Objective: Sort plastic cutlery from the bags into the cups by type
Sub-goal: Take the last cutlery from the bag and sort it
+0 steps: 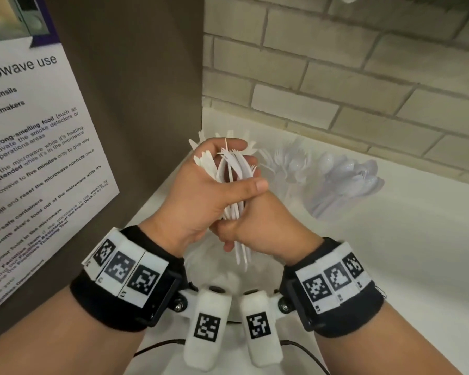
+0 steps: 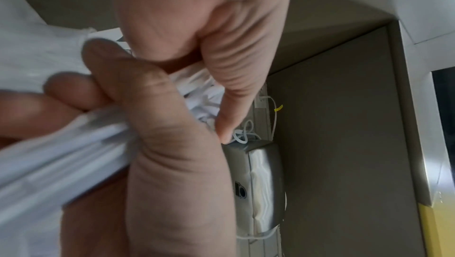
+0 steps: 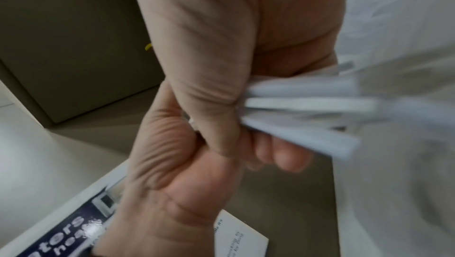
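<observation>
Both hands grasp one bundle of white plastic cutlery point(image 1: 232, 180) above the table point(image 1: 390, 253): left hand point(image 1: 201, 193) wraps the top, right hand point(image 1: 257, 226) clenches the handles. Brown panel point(image 1: 136, 104) close left, brick wall point(image 1: 336, 77) behind; cups of forks point(image 1: 284, 163) and spoons point(image 1: 347, 177) stand right, open table beyond.

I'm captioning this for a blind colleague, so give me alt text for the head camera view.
Both hands grip one bundle of white plastic cutlery over a white counter: left hand around its upper part, right hand around the handles. Behind stand clear cups of forks and spoons.
</observation>
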